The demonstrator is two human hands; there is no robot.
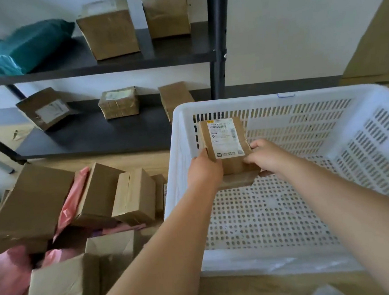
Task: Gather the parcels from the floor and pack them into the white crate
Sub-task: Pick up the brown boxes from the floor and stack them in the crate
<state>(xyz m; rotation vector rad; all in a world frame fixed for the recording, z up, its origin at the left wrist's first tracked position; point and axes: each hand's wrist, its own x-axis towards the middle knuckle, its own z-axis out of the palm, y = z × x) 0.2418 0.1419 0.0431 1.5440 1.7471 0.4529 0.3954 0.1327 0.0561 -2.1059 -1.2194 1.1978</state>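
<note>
While both arms reach into the white crate (280, 255), the left hand (203, 171) and right hand (266, 156) clasp the labelled parcel (226, 144) between them, near its far-left corner.

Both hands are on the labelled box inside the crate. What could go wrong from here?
1. The left hand and right hand grip the labelled box by its near end only; let go early, it may land crooked in the white crate, wasting space.
2. The floor boxes lie piled loosely with a pink mailer wedged between; pulling one may topple others.
</note>
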